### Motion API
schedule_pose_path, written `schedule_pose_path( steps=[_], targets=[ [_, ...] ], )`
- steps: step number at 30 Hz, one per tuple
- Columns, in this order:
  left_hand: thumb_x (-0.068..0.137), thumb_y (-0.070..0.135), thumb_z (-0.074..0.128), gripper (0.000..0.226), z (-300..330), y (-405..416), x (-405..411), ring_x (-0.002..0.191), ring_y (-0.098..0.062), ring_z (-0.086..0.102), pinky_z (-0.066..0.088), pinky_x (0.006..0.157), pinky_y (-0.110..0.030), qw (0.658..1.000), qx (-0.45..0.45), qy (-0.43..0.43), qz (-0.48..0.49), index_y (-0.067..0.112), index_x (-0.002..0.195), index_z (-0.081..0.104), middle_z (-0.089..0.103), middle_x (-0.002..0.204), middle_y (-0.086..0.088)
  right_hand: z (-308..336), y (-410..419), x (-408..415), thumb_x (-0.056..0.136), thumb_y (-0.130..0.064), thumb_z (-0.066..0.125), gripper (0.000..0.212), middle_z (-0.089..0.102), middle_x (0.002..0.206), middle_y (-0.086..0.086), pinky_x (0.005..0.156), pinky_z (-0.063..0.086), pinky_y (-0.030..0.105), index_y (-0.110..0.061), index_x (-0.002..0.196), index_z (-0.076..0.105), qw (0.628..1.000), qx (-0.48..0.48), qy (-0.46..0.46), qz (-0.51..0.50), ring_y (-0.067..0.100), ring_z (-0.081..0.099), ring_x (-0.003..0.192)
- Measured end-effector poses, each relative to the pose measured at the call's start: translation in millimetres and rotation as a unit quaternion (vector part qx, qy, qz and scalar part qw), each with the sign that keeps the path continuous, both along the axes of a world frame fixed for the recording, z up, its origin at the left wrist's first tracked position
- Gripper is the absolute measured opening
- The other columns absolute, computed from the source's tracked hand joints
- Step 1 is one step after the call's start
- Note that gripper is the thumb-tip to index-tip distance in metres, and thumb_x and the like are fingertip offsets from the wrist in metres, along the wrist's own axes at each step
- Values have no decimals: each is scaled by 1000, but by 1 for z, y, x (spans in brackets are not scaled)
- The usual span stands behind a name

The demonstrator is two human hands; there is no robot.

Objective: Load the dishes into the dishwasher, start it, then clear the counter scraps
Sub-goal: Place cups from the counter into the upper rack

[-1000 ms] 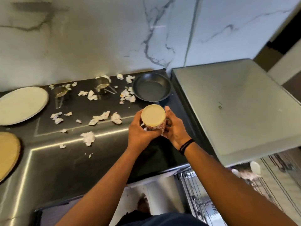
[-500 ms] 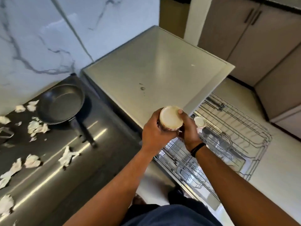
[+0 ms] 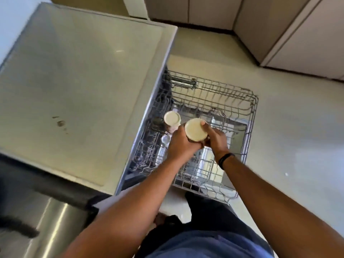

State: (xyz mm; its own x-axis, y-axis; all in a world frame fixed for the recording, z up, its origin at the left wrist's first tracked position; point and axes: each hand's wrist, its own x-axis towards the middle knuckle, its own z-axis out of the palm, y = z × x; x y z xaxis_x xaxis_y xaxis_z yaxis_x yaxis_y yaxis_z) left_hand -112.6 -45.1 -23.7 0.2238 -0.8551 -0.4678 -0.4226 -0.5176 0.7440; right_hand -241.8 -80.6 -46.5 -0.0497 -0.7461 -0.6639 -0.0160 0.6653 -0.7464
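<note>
- Two hands carry one mug, so every risk here hangs on where it gets set down; the pale tabletop point(image 3: 78, 86) fills the upper left of the frame and overhangs the rack's left edge, and lifting the elbows could knock them against its lip
- The wire rack point(image 3: 249, 116), pulled out at centre frame, has upright tines; a mug lowered onto a tine instead of between rows would likely sit tilted and could topple when the rack slides in
- The left hand point(image 3: 181, 144) and right hand point(image 3: 216, 140) are both curled round the upside-down mug point(image 3: 195, 129), held above the rack's middle; letting go unevenly could drop it onto the wires
- A second mug point(image 3: 172, 119) stands inverted in the rack just up-left of the held one, very close; setting down without a gap could clink or chip both
- A small glass-like piece point(image 3: 165, 139) sits below that mug, too blurred to identify; it too could be bumped
</note>
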Motion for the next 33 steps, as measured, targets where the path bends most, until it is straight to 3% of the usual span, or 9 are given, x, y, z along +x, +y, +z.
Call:
schedule_pose_path(
  steps=[5, 8, 11, 16, 22, 24, 27, 29, 33],
  targets=[
    [69, 31, 93, 82, -38, -26, -23, 102, -10, 61, 39, 61, -6, 997, 71, 8, -19, 17, 137, 48, 64, 115, 8, -40, -24, -28, 60, -70, 76, 48, 70, 67, -5, 79, 58, 54, -23, 67, 75, 998, 29, 42, 22, 22, 65, 74],
    [71, 32, 92, 84, -57, -37, -25, 108, -17, 62, 41, 64, -12, 993, 113, 2, -21, 15, 139, 47, 65, 123, 0, -64, -30, -32, 65, -66, 77, 45, 71, 69, -3, 79, 59, 54, -21, 68, 73, 997, 49, 53, 35, 23, 68, 75],
    [75, 31, 87, 73, -70, -51, -28, 103, -15, 61, 40, 63, -15, 990, 141, 11, -29, 19, 138, 50, 65, 119, 2, -85, -37, -27, 69, -61, 75, 45, 75, 84, 6, 84, 58, 53, -17, 80, 72, 996, 72, 38, 25, 28, 71, 85],
    [82, 26, 79, 55, -88, -68, -31, 89, -7, 65, 44, 59, -16, 985, 165, 25, -29, 25, 131, 56, 70, 111, 3, -98, -46, -16, 93, -38, 63, 53, 67, 114, 12, 99, 52, 45, -3, 133, 54, 994, 112, 15, 1, 28, 65, 108],
    [84, 20, 77, 66, -107, -79, -31, 107, -18, 61, 45, 69, -21, 979, 191, 68, 2, 25, 142, 47, 64, 121, 1, -105, -61, -15, 93, -34, 51, 55, 60, 120, 12, 95, 50, 42, -3, 138, 49, 991, 127, 4, 48, 28, 58, 109],
    [85, 18, 72, 63, -114, -81, -30, 109, -21, 62, 53, 77, -29, 977, 195, 82, 30, 24, 142, 46, 63, 123, -2, -107, -67, -16, 96, -28, 47, 48, 60, 116, 11, 82, 48, 34, -4, 137, 50, 987, 129, 9, 95, 24, 56, 102],
    [78, 17, 72, 73, -123, -84, -28, 111, -25, 61, 55, 92, -43, 972, 202, 103, 56, 26, 144, 42, 62, 124, -4, -115, -75, -15, 81, -38, 44, 63, 61, 117, 9, 80, 43, 32, -11, 138, 51, 981, 135, 16, 137, 22, 55, 99],
    [78, 13, 71, 77, -129, -87, -27, 114, -25, 60, 54, 92, -41, 969, 212, 114, 62, 25, 146, 39, 60, 128, -5, -117, -80, -15, 86, -34, 44, 57, 59, 116, 9, 74, 41, 30, -11, 139, 50, 979, 136, 15, 152, 17, 53, 91],
    [87, 2, 68, 76, -139, -89, -26, 120, -23, 54, 46, 68, -21, 962, 231, 127, 66, 22, 151, 32, 54, 134, -7, -127, -84, -15, 75, -35, 44, 74, 57, 121, 10, 75, 40, 32, -12, 145, 45, 974, 161, 21, 157, 20, 51, 95]
  ],
)
